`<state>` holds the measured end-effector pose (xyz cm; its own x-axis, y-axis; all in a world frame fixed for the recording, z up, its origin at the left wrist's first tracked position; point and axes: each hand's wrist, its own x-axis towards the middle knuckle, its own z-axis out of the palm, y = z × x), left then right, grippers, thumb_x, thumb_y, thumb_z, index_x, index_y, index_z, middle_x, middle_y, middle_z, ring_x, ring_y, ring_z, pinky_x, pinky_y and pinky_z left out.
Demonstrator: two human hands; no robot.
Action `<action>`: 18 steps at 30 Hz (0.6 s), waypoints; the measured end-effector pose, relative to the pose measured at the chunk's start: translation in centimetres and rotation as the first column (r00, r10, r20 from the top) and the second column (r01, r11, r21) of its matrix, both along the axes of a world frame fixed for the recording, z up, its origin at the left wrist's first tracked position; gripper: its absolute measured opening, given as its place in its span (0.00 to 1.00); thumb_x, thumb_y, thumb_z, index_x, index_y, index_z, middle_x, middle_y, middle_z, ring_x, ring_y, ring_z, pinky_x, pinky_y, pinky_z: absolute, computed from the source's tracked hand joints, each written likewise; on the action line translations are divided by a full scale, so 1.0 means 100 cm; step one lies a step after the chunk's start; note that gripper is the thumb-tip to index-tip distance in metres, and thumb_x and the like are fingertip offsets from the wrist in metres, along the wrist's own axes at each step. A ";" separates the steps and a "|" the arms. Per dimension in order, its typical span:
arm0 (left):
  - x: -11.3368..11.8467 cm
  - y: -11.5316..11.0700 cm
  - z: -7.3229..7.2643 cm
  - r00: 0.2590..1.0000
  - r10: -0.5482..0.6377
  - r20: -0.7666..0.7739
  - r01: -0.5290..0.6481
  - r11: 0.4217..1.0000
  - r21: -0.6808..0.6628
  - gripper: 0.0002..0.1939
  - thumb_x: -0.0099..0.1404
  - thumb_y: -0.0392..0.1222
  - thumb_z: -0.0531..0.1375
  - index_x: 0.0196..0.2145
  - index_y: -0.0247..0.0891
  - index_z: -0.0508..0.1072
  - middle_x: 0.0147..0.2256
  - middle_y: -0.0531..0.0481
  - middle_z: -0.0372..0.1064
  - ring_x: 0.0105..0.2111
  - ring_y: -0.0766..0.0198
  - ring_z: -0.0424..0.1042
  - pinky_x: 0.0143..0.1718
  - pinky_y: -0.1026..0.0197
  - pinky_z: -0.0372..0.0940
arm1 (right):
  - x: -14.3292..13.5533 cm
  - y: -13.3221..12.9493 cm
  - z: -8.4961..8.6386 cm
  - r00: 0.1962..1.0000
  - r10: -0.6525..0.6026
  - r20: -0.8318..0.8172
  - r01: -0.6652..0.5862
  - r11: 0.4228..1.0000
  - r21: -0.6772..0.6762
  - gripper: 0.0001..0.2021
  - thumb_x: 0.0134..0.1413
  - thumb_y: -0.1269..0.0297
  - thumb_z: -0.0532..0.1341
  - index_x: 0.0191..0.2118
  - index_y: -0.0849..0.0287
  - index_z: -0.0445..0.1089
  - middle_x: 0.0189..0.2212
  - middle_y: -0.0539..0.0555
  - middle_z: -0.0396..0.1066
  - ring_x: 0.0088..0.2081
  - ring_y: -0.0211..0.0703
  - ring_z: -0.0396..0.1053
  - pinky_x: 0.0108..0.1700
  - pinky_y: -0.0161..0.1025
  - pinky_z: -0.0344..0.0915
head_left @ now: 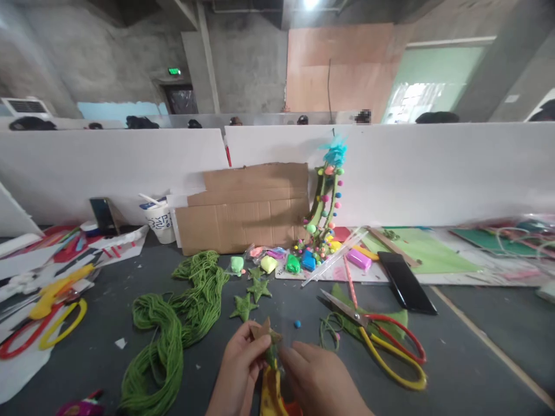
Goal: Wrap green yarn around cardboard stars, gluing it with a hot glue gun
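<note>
My left hand (243, 358) is closed on a small cardboard star (265, 332), brown at its points and partly covered in green. My right hand (318, 372) is just right of the star, fingers bent together and a little blurred; what they pinch is hidden. A yellow and orange tool (271, 390) shows below the star between my hands, mostly cut off. Three green yarn-covered stars, one of them the nearest star (243, 308), lie ahead of my left hand. Left of them is a skein of green yarn (162, 332). A blue pom-pom (297, 324) rests beyond my right hand.
Large scissors (368, 329) lie half open at right over green felt (392, 318), near a black phone (407, 283). A decorated crescent (323, 202) stands at the back beside cardboard (243, 214). A paper cup (160, 222) and another pair of scissors (37, 335) are at left.
</note>
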<state>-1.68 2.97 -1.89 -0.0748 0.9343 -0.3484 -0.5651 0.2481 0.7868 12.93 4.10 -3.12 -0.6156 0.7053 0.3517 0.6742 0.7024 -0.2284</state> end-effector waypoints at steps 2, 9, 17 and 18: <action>-0.002 0.002 -0.002 0.998 -0.033 0.059 0.035 0.999 -0.041 0.09 0.48 0.35 0.66 0.22 0.36 0.67 0.22 0.55 0.65 0.22 0.69 0.60 0.26 0.66 0.59 | -0.001 -0.001 0.002 1.000 -0.011 -0.005 0.011 1.000 -0.019 0.06 0.42 0.77 0.60 0.26 0.58 0.66 0.21 0.48 0.70 0.20 0.38 0.67 0.21 0.36 0.46; -0.007 0.008 -0.012 0.967 0.024 -0.254 -0.008 0.998 0.063 0.10 0.45 0.39 0.68 0.22 0.36 0.70 0.19 0.56 0.66 0.21 0.68 0.61 0.23 0.68 0.56 | -0.003 -0.001 0.007 0.999 -0.026 0.020 0.028 0.993 -0.111 0.05 0.46 0.76 0.60 0.28 0.59 0.67 0.23 0.49 0.71 0.23 0.37 0.66 0.23 0.35 0.48; -0.004 -0.001 0.000 0.795 -0.034 -0.605 0.164 0.973 0.161 0.07 0.51 0.41 0.65 0.25 0.37 0.71 0.23 0.54 0.67 0.27 0.62 0.65 0.30 0.65 0.61 | 0.004 0.004 0.032 0.990 -0.105 -0.097 0.073 0.955 -0.288 0.07 0.53 0.69 0.56 0.25 0.59 0.66 0.23 0.49 0.70 0.23 0.35 0.63 0.25 0.33 0.48; -0.004 -0.001 0.002 0.791 -0.062 -0.609 0.197 0.968 0.157 0.07 0.51 0.41 0.65 0.25 0.37 0.71 0.23 0.54 0.67 0.26 0.63 0.65 0.29 0.65 0.61 | 0.007 0.005 0.038 0.986 -0.118 -0.118 0.075 0.947 -0.313 0.07 0.52 0.69 0.57 0.25 0.59 0.66 0.23 0.49 0.69 0.24 0.35 0.62 0.25 0.33 0.48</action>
<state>-2.06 2.84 -1.74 -0.0769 0.9940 -0.0783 0.0575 0.0828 0.9949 13.64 4.62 0.68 -0.5015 0.8455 0.1831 0.6838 0.5171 -0.5148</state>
